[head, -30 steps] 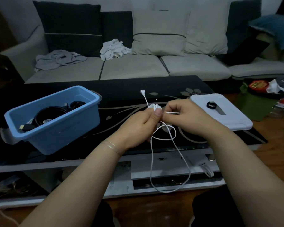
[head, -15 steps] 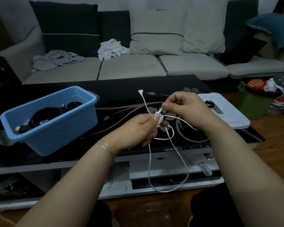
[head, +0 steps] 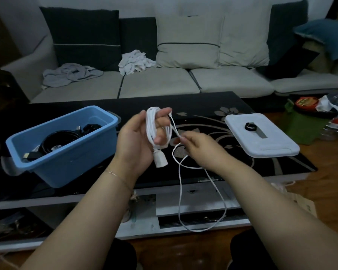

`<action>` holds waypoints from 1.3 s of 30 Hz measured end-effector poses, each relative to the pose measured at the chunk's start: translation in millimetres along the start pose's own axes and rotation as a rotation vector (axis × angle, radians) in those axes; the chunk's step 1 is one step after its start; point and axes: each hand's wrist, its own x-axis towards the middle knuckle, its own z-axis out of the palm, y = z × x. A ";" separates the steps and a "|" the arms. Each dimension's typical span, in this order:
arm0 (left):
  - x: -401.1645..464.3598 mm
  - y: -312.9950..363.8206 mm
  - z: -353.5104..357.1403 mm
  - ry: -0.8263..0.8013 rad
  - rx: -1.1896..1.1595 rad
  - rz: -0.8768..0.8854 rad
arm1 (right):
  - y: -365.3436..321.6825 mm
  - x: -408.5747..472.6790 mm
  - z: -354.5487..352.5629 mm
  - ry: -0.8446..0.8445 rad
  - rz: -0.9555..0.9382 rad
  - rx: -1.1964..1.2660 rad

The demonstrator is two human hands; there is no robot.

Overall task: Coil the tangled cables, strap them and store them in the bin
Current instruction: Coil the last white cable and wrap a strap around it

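Observation:
A thin white cable (head: 180, 191) is wound in several turns round the fingers of my left hand (head: 139, 141), palm toward me, with a white plug hanging below the fingers. My right hand (head: 195, 147) pinches the free strand just right of the coil. The rest of the cable hangs in a long loop down in front of the table edge. The blue bin (head: 70, 160) stands on the black table (head: 203, 106) to the left and holds coiled black cables (head: 59, 141). A black strap (head: 250, 127) lies on the white lid (head: 277, 145) at the right.
A sofa with cushions and crumpled cloths runs behind the table. Bottles, a green bag and a red-lidded tub crowd the floor at the far right. A lower shelf sits beneath the tabletop, near my knees.
My left hand has turned palm-up and lifted, with the cable now wrapped round its fingers. My right hand has dropped lower and to the right along the strand.

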 end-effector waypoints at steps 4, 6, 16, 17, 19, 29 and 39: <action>2.3 6.5 -7.0 0.114 -0.127 0.007 | -23.3 -15.0 23.5 -0.160 -0.071 -0.129; 3.0 7.6 -10.3 0.161 -0.109 0.011 | -32.0 -23.4 29.2 -0.189 -0.117 -0.149; 6.3 3.2 -15.4 0.327 0.421 0.125 | -45.2 -34.6 19.3 -0.140 -0.219 -0.271; 5.9 2.1 -12.3 0.323 0.489 0.128 | -45.3 -34.5 18.0 -0.128 -0.224 -0.283; 5.4 -1.9 -4.7 0.281 0.621 0.137 | -45.2 -33.5 14.4 -0.106 -0.232 -0.299; -0.7 -13.4 -15.6 -0.037 0.988 0.007 | -44.7 -34.1 -12.2 -0.063 -0.184 0.103; -1.7 -28.7 4.5 -0.182 1.270 0.133 | -24.9 -21.2 -33.3 0.156 -0.146 0.261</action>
